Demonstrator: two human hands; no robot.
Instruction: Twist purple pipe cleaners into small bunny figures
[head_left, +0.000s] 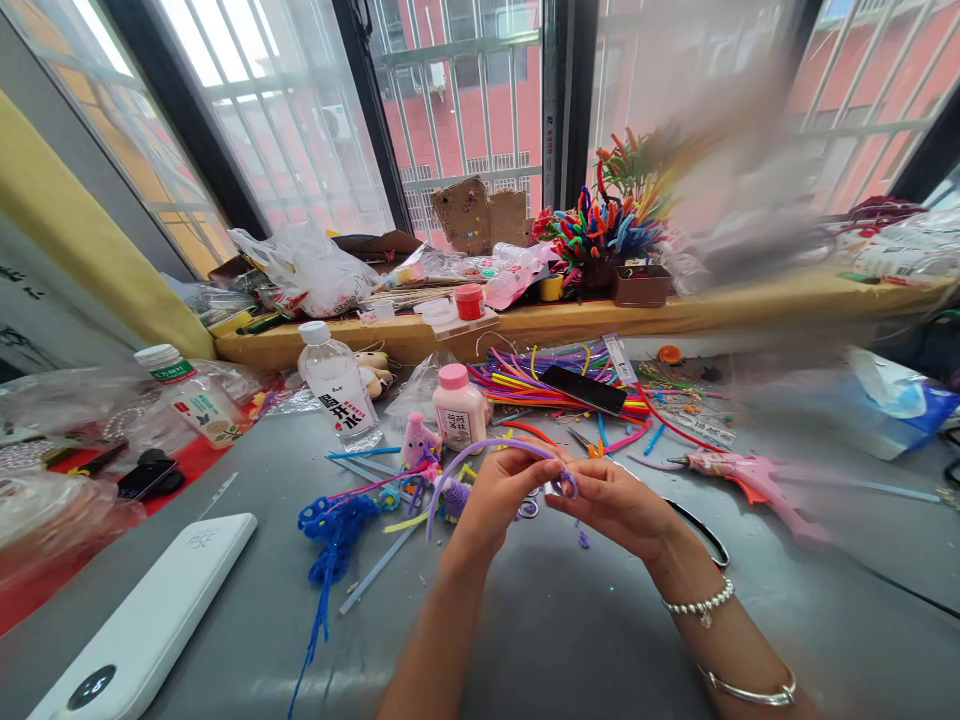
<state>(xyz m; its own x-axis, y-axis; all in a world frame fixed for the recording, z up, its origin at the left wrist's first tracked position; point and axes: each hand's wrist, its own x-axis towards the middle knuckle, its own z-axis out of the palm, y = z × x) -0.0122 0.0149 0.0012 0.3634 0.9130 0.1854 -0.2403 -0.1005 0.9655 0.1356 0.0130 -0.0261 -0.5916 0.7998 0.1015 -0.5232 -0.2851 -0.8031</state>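
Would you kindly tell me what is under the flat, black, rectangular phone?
The black phone rests on a multicoloured bundle of fuzzy pipe cleaners, visible beyond its edges; whatever lies directly beneath is covered.

Daylit, dark-framed windows (pixel 300 130), metal bars (pixel 457 51) and pink building (pixel 517 110) beyond, above a wooden ledge (pixel 405 341) and grey tabletop (pixel 570 640).

on a table (pixel 570 630), a power bank (pixel 157 610) lies left of the left hand (pixel 502 490) and a glue gun (pixel 739 468) right of the right hand (pixel 619 502); behind them, a phone (pixel 583 390) rests on pipe cleaners (pixel 501 382), before a windowsill (pixel 570 320) bearing a box (pixel 643 287).
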